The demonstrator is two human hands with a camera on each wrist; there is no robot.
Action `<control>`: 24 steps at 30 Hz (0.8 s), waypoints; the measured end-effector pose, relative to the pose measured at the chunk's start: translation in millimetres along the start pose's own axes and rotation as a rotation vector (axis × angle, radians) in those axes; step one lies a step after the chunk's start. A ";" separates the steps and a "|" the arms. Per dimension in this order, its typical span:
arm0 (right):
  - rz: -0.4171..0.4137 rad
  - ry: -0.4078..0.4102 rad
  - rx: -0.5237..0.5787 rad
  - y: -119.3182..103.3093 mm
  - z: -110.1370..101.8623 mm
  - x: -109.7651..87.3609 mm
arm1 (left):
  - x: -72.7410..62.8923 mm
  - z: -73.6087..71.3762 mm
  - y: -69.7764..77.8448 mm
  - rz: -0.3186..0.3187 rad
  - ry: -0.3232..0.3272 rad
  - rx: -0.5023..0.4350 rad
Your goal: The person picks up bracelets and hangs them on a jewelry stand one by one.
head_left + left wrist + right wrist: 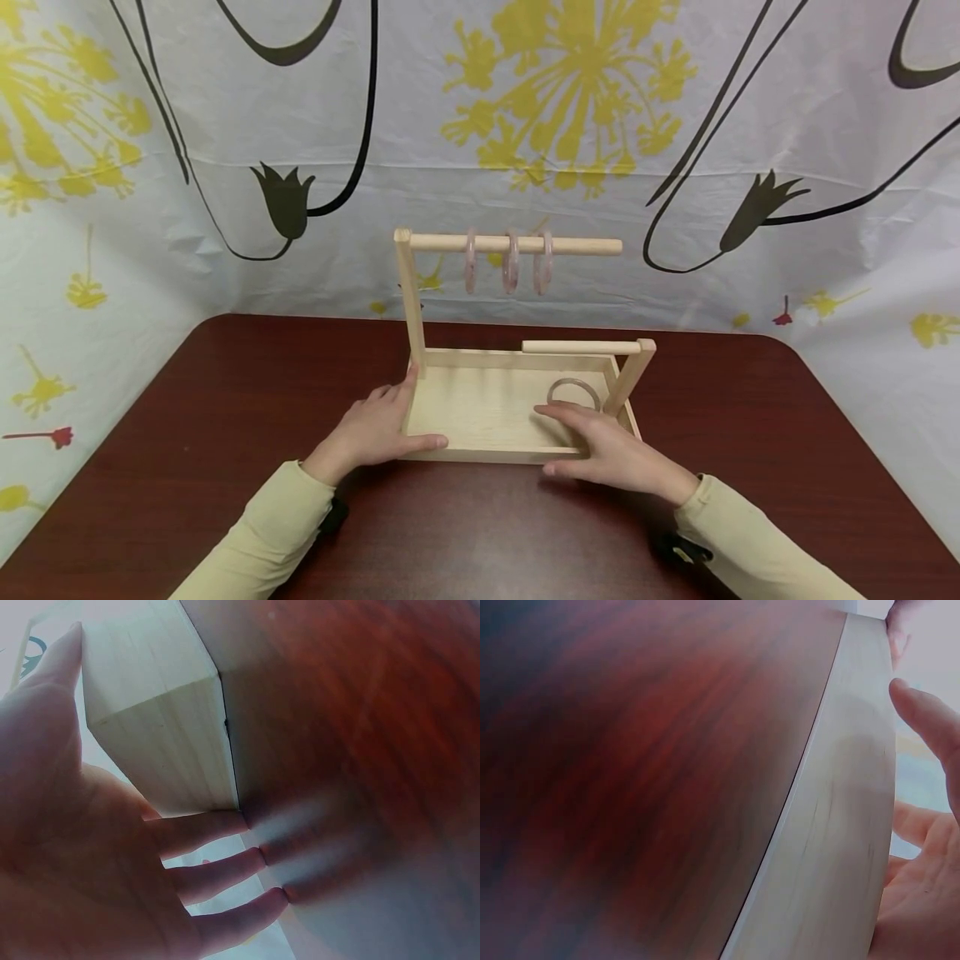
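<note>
A wooden stand point(465, 417) has a shallow tray base, a tall post with a long bar at the left and a shorter post with a bar at the right. My left hand point(375, 429) rests against the tray's left front corner, thumb over the front wall; in the left wrist view its fingertips point(274, 895) reach the tabletop. Over the tray's right front edge lies my right hand point(611, 450), fingers extended beside a pale bangle point(572, 381) in the tray. Whether it touches the bangle cannot be told. Three pinkish bangles point(511, 267) hang from the upper bar point(442, 242).
The stand sits on a dark red-brown table point(465, 533). Behind and beside the table hangs a white cloth point(420, 108) with yellow and dark flower prints. The shorter bar point(577, 347) reaches leftward above the tray, near my right hand.
</note>
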State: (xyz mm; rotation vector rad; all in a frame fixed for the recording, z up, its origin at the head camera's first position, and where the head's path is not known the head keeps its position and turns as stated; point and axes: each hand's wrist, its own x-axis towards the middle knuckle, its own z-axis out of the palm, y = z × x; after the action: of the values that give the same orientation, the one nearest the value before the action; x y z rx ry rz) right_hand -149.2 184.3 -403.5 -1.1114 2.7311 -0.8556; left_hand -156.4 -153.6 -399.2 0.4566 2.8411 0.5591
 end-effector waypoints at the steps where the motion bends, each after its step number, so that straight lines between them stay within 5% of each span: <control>1: 0.003 -0.002 -0.002 -1.2 0.7 1.2 | 0.1 0.1 -0.1 0.001 0.000 0.001; 24: -0.044 -0.131 0.126 -42.9 28.2 56.9 | 0.4 0.8 0.0 -0.015 -0.007 -0.002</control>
State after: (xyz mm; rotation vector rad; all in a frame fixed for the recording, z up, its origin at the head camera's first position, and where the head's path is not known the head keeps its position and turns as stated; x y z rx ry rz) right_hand -156.8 108.3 -397.1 -1.1631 2.5197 -0.9119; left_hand -156.6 -153.2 -399.9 0.4363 2.8350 0.5559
